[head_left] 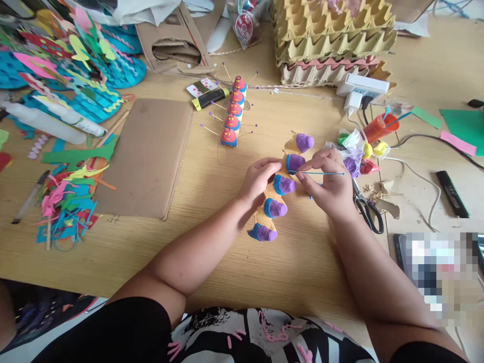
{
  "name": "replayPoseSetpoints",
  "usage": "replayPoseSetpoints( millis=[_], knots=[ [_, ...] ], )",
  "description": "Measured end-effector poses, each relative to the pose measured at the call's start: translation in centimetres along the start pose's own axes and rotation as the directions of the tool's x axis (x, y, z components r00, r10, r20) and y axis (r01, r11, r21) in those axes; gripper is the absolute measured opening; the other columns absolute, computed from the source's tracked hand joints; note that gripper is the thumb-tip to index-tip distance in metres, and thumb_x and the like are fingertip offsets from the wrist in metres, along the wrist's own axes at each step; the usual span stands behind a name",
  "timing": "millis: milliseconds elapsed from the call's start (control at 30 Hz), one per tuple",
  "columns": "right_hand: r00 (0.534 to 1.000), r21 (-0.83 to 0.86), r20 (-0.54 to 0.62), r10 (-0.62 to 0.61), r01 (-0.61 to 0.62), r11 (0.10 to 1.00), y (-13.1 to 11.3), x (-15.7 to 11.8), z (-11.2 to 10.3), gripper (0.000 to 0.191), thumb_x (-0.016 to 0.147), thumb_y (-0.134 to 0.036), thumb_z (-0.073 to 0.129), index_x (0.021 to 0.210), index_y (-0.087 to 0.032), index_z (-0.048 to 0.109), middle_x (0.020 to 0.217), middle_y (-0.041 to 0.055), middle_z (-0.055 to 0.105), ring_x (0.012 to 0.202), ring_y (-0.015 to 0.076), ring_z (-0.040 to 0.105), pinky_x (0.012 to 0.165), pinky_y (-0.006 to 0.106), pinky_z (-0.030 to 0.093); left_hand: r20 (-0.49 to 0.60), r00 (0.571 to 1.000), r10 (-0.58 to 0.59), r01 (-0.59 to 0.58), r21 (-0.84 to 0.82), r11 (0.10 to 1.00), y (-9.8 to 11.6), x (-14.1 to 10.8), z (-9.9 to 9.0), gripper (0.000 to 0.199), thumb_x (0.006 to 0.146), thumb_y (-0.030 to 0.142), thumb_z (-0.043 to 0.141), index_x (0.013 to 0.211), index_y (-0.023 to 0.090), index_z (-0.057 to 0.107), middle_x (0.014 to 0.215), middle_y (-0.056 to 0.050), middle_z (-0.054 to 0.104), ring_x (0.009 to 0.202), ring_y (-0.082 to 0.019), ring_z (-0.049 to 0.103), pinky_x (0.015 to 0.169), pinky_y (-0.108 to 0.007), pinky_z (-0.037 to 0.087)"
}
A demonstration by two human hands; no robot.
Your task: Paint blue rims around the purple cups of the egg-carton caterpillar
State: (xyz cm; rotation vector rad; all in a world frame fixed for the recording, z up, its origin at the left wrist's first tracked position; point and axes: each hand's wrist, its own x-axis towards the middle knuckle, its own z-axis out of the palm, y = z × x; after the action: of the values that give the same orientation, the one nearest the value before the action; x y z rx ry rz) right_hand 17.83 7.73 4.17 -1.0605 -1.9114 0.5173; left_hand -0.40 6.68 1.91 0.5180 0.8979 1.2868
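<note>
A strip of egg-carton cups (270, 191) lies across the middle, its bumps covered with purple clay and several edged with blue. My left hand (260, 177) grips the strip from its left side, fingers at the second cup from the far end. In my right hand (328, 182) a thin blue stick (325, 173) is pinched between thumb and fingers, its tip at the blue-and-purple clay of that same cup. Beyond stands a finished-looking caterpillar (233, 112) of red-and-blue cups with faces and purple-tipped sticks.
A brown cardboard sheet (147, 156) lies left, beside colourful paper scraps (71, 201) and glue bottles (71, 116). Stacked egg trays (333, 40) stand behind. On the right are bagged clay (353, 156), scissors (367, 209), an orange cup (380, 127), a power strip (363, 86) and cables.
</note>
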Motion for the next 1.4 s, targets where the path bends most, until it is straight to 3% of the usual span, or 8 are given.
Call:
replayPoseSetpoints(
  millis=[133,300,733,1400],
  knots=[
    [0.997,0.018,-0.025,-0.071,0.071,0.997,0.2,0.04,0.03,0.015,0.093,-0.04,0.084,0.091,-0.027,0.076,0.095,0.0035,0.065,0.098,0.0242,0.067,0.091,0.045,0.056,0.002,1.0,0.011,-0.011,-0.02,1.0,-0.11,0.06,-0.08,0.015,0.074,0.032,0.081,0.077,0.017,0.077,0.067,0.002,0.074,0.06,-0.011,0.064,0.06,-0.024,0.049],
    [0.998,0.059,-0.031,-0.057,0.059,0.996,0.38,0.03,-0.06,0.021,0.091,-0.044,0.086,0.089,-0.027,0.074,0.096,0.0035,0.063,0.098,0.0243,0.066,0.092,0.046,0.056,-0.004,1.0,0.024,-0.024,-0.023,0.999,-0.08,0.08,-0.08,0.013,0.074,0.03,0.08,0.075,0.017,0.077,0.065,0.002,0.073,0.058,-0.011,0.063,0.058,-0.023,0.048],
    [0.995,-0.029,-0.035,-0.097,0.096,0.995,0.53,0.08,-0.04,0.016,0.093,-0.039,0.083,0.09,-0.027,0.072,0.097,0.0038,0.065,0.099,0.025,0.068,0.093,0.048,0.058,-0.004,1.0,-0.016,0.016,-0.008,1.0,0.13,-0.16,0.06,0.017,0.074,0.03,0.084,0.076,0.017,0.074,0.063,0.003,0.07,0.057,-0.009,0.061,0.056,-0.023,0.043],
    [0.983,-0.093,-0.067,-0.171,0.165,0.982,0.67,-0.05,0.28,0.011,0.093,-0.028,0.08,0.09,-0.026,0.07,0.097,0.0041,0.066,0.096,0.026,0.07,0.093,0.052,0.06,0.007,1.0,-0.004,0.004,-0.022,1.0,-0.36,-0.27,0.05,0.019,0.07,0.032,0.088,0.076,0.018,0.077,0.064,0.002,0.074,0.057,-0.009,0.064,0.056,-0.021,0.048]
  ],
)
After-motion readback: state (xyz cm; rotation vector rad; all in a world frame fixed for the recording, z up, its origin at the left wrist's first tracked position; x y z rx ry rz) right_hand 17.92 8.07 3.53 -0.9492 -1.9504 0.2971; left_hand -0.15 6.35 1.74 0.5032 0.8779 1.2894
